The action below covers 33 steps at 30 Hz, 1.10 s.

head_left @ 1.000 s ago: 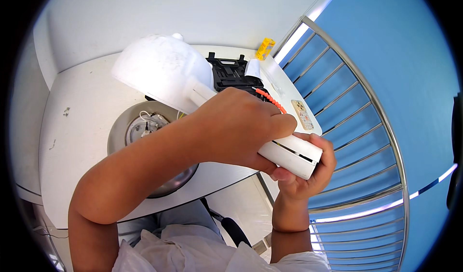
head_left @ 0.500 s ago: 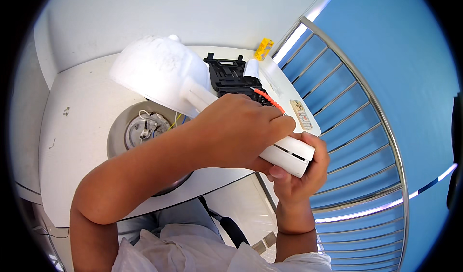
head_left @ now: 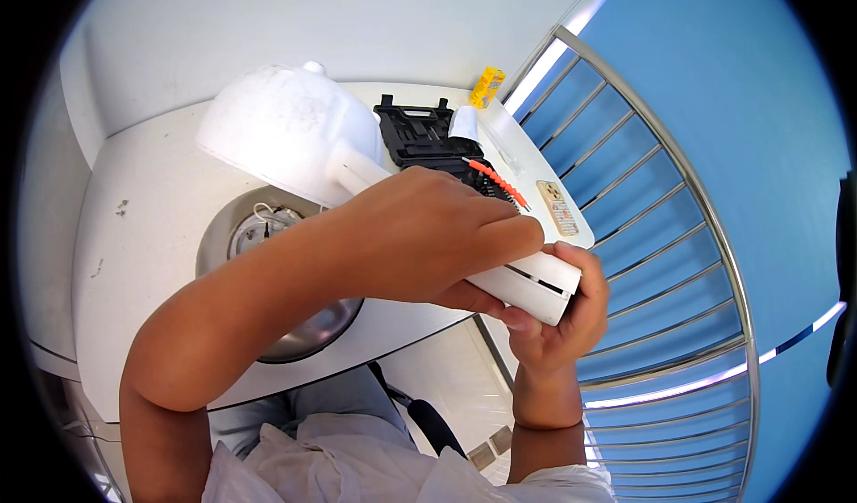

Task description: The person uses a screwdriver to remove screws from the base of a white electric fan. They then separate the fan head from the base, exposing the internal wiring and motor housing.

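A white dome-shaped housing with a small knob on top is raised over the table. Its long white handle runs down to the right and has a dark slot along it. My left hand reaches across from the left, its fingers closed round the handle. At the handle's end, my right hand grips it from the right, thumb below. Under the dome and my left forearm, a round metal base lies with wires and fittings inside, partly covered by the arm.
Beyond my hands lies an open black tool case, with an orange flexible shaft by its near edge. A white cup-like piece, a yellow box and a beige power strip are near the right edge. Metal railing borders the right.
The dome and my left hand have shifted slightly left. My left forearm now covers more of the wires in the metal base. Both hands keep their hold on the handle.
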Each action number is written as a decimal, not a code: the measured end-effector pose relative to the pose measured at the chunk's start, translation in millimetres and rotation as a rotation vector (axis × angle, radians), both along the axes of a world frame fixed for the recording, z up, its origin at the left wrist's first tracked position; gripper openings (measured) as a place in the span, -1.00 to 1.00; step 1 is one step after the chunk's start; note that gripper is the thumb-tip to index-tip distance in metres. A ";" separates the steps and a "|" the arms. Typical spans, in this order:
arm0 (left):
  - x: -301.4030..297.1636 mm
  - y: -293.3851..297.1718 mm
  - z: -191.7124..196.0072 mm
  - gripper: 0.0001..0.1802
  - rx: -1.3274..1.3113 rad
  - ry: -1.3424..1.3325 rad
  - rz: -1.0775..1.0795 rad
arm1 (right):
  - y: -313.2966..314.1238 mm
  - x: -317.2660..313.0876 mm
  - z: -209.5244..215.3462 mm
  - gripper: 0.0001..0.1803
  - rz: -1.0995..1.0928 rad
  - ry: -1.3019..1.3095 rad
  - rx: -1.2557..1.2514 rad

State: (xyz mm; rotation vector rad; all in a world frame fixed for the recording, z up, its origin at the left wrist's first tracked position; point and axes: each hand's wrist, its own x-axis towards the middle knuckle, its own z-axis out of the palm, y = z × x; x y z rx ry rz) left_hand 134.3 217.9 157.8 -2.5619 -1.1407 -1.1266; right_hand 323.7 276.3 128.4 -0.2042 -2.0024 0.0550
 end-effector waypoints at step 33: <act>8.4 -2.9 -5.8 -0.41 -0.072 0.049 0.221 | 0.9 -7.2 14.5 -0.41 -0.047 -0.264 -0.068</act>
